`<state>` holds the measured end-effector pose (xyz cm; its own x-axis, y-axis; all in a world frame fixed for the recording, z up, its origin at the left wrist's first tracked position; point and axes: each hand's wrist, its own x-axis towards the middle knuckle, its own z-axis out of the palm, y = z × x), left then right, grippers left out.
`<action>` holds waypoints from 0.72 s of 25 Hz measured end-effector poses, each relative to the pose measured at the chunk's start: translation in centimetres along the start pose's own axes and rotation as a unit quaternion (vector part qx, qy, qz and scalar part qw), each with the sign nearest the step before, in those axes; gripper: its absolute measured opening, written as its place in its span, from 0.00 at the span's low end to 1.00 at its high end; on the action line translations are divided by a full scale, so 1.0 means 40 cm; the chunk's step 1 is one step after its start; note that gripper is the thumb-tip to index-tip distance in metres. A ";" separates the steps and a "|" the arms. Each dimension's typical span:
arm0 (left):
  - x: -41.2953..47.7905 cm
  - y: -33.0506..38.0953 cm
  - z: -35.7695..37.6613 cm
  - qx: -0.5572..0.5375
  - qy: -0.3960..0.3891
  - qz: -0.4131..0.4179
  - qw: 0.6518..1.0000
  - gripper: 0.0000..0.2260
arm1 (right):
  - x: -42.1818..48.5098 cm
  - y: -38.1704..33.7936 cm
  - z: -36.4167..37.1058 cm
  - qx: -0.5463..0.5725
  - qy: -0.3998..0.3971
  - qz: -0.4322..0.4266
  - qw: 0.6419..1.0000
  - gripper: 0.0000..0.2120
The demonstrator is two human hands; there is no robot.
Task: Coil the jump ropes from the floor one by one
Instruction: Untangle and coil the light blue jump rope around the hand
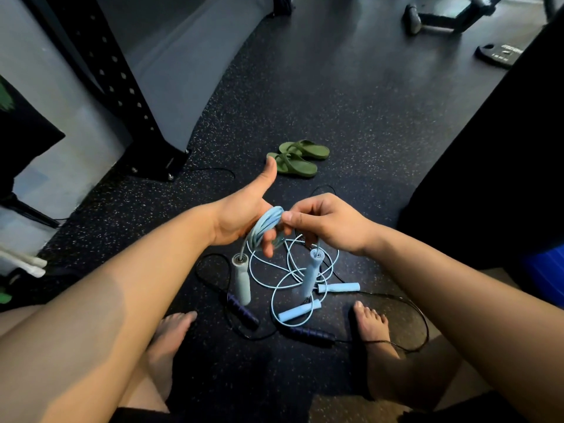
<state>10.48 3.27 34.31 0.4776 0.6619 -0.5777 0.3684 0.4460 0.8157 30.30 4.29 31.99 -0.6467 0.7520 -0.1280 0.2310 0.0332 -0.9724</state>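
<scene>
The left hand (pixel 241 215), thumb up, holds the blue rope (pixel 265 224) looped round its curled fingers. The right hand (pixel 329 224) pinches those loops. Two handles (pixel 242 282) hang just under the hands. A black rope (pixel 311 332) lies on the floor (pixel 305 102) below.

Left hand (pixel 238 215), thumb raised, grips the blue rope (pixel 268 221); right hand (pixel 332 224) pinches it.

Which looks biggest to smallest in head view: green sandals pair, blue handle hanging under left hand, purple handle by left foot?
1. green sandals pair.
2. blue handle, hung from blue rope coil on left hand, nearer camera.
3. purple handle, similar; 2 versus 3 unsure.
</scene>
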 end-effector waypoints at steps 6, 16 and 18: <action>-0.028 0.016 0.004 -0.023 -0.094 -0.017 0.995 0.47 | -0.004 -0.003 -0.011 -0.015 0.021 -0.013 1.000 0.34; -0.040 0.028 -0.011 -0.231 -0.023 0.103 0.967 0.50 | 0.007 0.017 -0.004 0.012 0.054 0.037 0.998 0.28; -0.039 0.029 -0.007 -0.236 -0.027 0.110 0.965 0.49 | 0.001 0.009 0.000 0.010 0.062 0.034 0.997 0.28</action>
<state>9.95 2.93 36.18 0.5486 0.7454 -0.3787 -0.1452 0.5310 0.8349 30.36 4.35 31.62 -0.5354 0.8274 -0.1697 0.2556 -0.0328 -0.9662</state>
